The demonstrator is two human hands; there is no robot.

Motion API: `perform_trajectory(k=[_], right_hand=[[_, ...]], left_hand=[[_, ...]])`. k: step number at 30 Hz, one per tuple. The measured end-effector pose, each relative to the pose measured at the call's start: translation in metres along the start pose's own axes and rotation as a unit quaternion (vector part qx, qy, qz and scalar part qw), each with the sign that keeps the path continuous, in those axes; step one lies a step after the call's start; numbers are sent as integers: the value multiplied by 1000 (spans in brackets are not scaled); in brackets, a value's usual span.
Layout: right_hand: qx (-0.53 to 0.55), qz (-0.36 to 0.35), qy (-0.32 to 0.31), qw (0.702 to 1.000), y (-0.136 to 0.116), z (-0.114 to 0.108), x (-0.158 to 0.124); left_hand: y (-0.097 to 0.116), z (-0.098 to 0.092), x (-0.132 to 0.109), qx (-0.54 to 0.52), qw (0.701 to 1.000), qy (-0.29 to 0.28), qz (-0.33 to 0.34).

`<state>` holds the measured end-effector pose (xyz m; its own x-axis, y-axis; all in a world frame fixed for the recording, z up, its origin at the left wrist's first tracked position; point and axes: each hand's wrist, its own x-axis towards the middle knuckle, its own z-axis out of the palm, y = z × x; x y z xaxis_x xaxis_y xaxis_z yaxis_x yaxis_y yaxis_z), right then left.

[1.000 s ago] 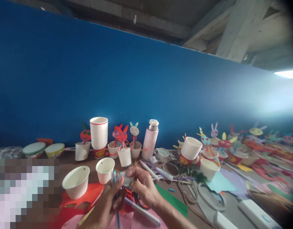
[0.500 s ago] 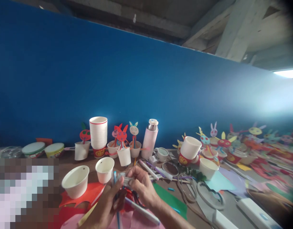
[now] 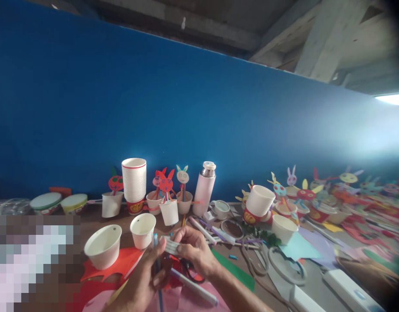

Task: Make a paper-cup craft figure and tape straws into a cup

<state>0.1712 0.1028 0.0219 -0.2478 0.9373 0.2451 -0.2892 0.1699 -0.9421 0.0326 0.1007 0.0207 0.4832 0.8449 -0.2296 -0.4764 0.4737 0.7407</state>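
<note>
My left hand [image 3: 142, 275] is closed, its thumb and fingers pinching a small whitish, lined flat piece [image 3: 172, 246]. A thin blue stick [image 3: 155, 241] also stands upright in that hand, its lower part passing behind the fingers. My right hand [image 3: 195, 252] pinches the other end of the whitish piece between thumb and fingers. Just below the hands lies a white marker [image 3: 196, 288] with a blue-violet end, on pink paper [image 3: 183, 301]. Dark loops like scissor handles [image 3: 187, 269] and red paper show partly behind the hands.
Two white paper cups [image 3: 103, 247] stand left of my hands. Behind are a cup stack [image 3: 133, 180], paper-rabbit cups [image 3: 169, 212] and a pink thermos [image 3: 204, 190] by the blue wall [image 3: 186, 108]. Markers, green paper [image 3: 235, 268], rubbery loops and more rabbit cups crowd the right.
The whitish piece has turned slightly between my fingers, its lined face showing more. The blue stick has shifted a little left with my left hand.
</note>
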Motion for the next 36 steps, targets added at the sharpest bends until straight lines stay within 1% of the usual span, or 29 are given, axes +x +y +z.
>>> perform_trajectory(k=[4, 7, 10, 12, 14, 16, 19, 24, 28, 34, 36], right_hand=[[2, -11, 18, 1000, 4, 2, 1], [-5, -22, 32, 999, 7, 3, 1], [-50, -26, 52, 997, 8, 4, 0], [-93, -19, 64, 993, 6, 4, 0], [-129, -6, 69, 989, 2, 4, 0], [-157, 11, 65, 985, -2, 5, -1], [-175, 28, 50, 983, -7, 5, -3], [-162, 23, 40, 986, -8, 3, -4], [-142, 19, 24, 989, -6, 2, -5], [-158, -3, 18, 987, -8, 0, -6], [-155, -8, 18, 988, -7, 0, -6]], left_hand=[[-4, 0, 0, 42, 999, 16, 28], [-5, 6, -2, 45, 997, 30, 46], [-4, 12, -5, 39, 995, 70, 53], [-3, 14, -6, 45, 994, 85, 51], [-3, 12, -5, 58, 993, 80, 60], [-4, 9, -3, 71, 993, 59, 71], [-4, 7, -2, 66, 994, 57, 63], [-4, 7, -4, 24, 997, 65, 45], [-5, 2, -1, -1, 997, 73, 15], [-7, -5, 4, -17, 999, 40, -3], [-7, -6, 3, -25, 999, 38, -7]])
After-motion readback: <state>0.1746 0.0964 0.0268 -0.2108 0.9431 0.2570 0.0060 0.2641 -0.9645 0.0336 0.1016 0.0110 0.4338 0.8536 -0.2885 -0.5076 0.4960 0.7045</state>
